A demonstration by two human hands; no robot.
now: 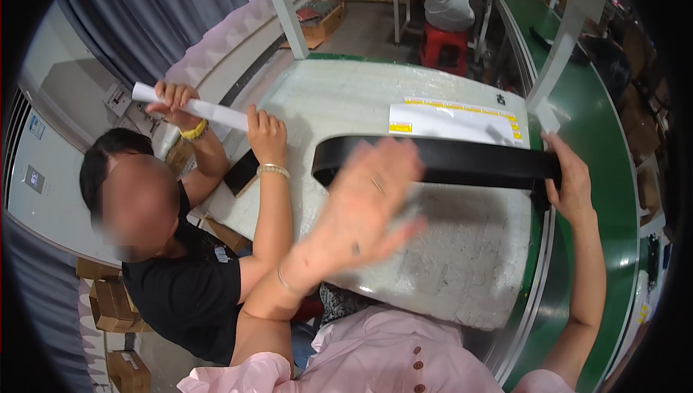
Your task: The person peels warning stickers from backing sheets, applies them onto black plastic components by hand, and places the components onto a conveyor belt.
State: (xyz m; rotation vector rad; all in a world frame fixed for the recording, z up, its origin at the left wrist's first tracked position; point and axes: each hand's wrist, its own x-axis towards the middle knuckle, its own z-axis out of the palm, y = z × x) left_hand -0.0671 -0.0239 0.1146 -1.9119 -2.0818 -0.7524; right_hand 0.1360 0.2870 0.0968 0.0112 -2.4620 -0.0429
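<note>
Band (476,163), long and black, stretches across the wrapped tabletop (462,256), its left end curving round! The right hand (572,180) has its fingers and thumb gripping the right end, out by the table's edge. The left hand (372,202), blurred, hangs in front of the other end, fingers straight and spread, not gripping; contact, I can't tell. Danger here: with one end apparently unclamped, a tug from the right could swing the band into the white sheet (451,122) just behind, or a loosened grip could let it tip.
</note>
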